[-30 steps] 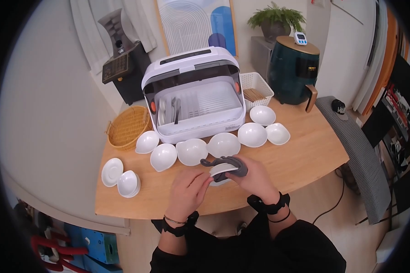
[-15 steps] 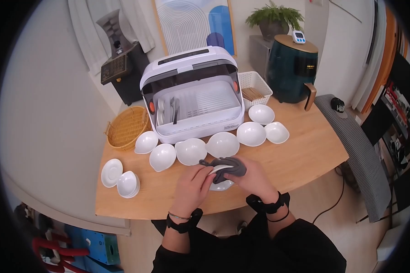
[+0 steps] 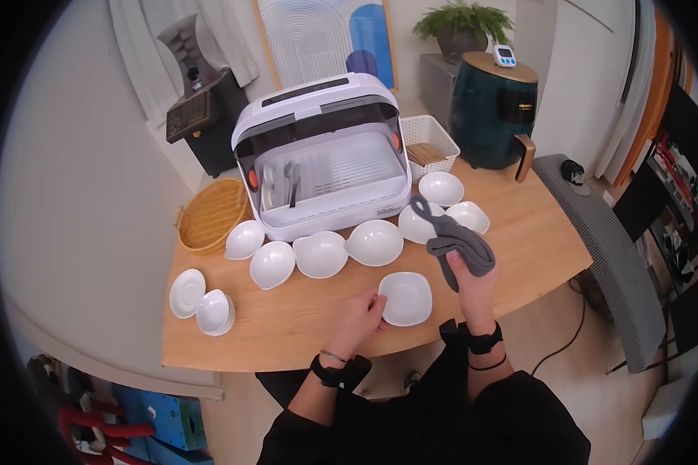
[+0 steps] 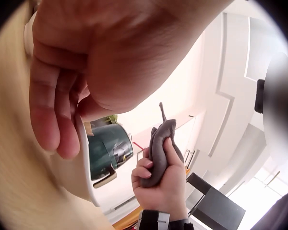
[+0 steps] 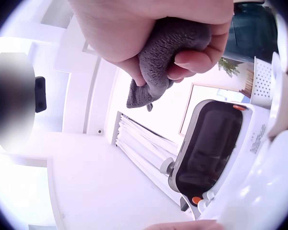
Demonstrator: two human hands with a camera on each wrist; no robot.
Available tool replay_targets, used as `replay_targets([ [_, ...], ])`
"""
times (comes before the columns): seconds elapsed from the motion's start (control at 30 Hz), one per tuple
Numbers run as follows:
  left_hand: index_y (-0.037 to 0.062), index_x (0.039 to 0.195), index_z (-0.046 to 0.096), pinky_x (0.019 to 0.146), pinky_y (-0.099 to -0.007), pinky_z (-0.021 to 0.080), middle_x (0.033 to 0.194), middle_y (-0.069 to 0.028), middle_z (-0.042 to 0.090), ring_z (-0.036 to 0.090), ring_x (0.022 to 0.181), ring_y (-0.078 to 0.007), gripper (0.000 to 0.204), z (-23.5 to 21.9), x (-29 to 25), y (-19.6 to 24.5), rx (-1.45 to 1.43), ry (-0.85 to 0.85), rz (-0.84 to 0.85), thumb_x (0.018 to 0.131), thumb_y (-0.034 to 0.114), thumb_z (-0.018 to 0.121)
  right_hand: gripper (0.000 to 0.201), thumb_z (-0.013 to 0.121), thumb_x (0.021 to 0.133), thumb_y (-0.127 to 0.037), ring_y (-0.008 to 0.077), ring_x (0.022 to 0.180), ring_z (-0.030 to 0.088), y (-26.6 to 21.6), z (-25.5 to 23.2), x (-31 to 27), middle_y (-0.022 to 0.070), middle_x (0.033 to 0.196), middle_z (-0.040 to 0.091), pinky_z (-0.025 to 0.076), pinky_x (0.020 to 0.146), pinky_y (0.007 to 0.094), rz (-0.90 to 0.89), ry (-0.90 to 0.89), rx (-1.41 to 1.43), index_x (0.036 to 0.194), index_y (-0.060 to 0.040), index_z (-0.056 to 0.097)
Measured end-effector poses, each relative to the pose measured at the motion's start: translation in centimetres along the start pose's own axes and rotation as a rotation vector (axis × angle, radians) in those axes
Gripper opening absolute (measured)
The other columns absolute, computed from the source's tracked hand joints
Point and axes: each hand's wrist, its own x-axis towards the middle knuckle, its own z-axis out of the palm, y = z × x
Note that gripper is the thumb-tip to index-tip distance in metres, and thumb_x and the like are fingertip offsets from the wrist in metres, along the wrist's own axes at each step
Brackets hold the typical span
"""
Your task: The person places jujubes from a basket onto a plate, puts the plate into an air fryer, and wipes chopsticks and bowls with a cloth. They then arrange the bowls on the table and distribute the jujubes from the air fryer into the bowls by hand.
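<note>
My left hand [image 3: 357, 319] pinches the left edge of a squarish white dish [image 3: 406, 300] near the table's front edge. In the left wrist view, the dish's rim [image 4: 86, 167] runs between thumb and fingers. To the right, my right hand [image 3: 477, 294] is raised and grips a bunched grey cloth [image 3: 465, 252], whose hanging loop overlaps a white bowl in the head view. The right wrist view shows the cloth [image 5: 158, 57] folded between thumb and fingers. An arc of white bowls [image 3: 320, 254] lies just beyond the dish.
A white dish dryer [image 3: 326, 194] with a raised dark lid holds utensils [image 3: 290, 184]. A wicker basket [image 3: 213, 217], a small saucer [image 3: 187, 293] and stacked bowls [image 3: 215, 311] are at left. At back right stand a white basket [image 3: 433, 139] and a green air fryer [image 3: 488, 108].
My right hand has moved right with the grey cloth, away from the dish it was wrapped around. The dish has come down flatter toward the table in my left hand, its inside now facing up.
</note>
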Motion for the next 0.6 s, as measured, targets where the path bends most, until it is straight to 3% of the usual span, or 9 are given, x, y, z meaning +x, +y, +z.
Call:
replay_targets([
  [0.1,-0.0034,0.109,0.062,0.054,-0.0294,0.053,0.071,-0.0093,0.067,0.066,0.055,-0.0166,0.024,1.8,0.9,1.1,-0.071,-0.072,-0.048,0.098,0.016,0.054,0.037,0.071,0.088,-0.008,0.0141,0.102,0.059,-0.3,-1.9,0.8,0.0076,0.111,0.064,0.046,0.093,0.0277,0.029,0.072,-0.030,0.121,0.0048,0.057],
  [0.23,-0.0014,0.115,0.060,0.058,-0.0322,0.054,0.072,-0.0110,0.066,0.065,0.058,-0.0168,0.025,3.3,2.1,2.4,0.050,-0.026,-0.040,0.099,0.016,0.052,0.034,0.069,0.090,-0.010,0.0145,0.102,0.058,-1.0,-3.2,1.4,0.0076,0.111,0.064,0.044,0.093,0.0274,0.066,0.144,0.022,0.118,0.0049,0.059],
  [0.33,-0.0011,0.114,0.064,0.059,-0.0299,0.054,0.070,-0.0104,0.067,0.067,0.060,-0.0172,0.024,4.2,4.2,-0.1,0.028,0.000,0.097,0.099,0.015,0.053,0.031,0.068,0.091,-0.010,0.0150,0.102,0.057,-1.4,-3.6,1.4,0.0080,0.111,0.064,0.043,0.093,0.0277,0.056,0.167,0.033,0.117,0.0052,0.061],
  [0.4,-0.0020,0.109,0.066,0.060,-0.0306,0.054,0.070,-0.0107,0.067,0.068,0.063,-0.0172,0.024,4.2,5.1,-1.5,0.208,0.058,0.269,0.097,0.016,0.055,0.030,0.068,0.091,-0.010,0.0152,0.102,0.057,-1.4,-3.8,1.4,0.0082,0.111,0.064,0.043,0.094,0.0279,0.058,0.181,0.037,0.116,0.0053,0.061],
  [0.6,-0.0031,0.109,0.068,0.070,-0.0354,0.055,0.083,-0.0157,0.073,0.072,0.078,-0.0250,0.028,3.4,3.9,0.4,0.366,0.116,0.239,0.092,0.017,0.059,0.030,0.067,0.091,-0.010,0.0153,0.102,0.057,-0.8,-3.8,1.1,0.0083,0.112,0.064,0.043,0.093,0.0279,0.079,0.164,0.051,0.116,0.0052,0.062],
])
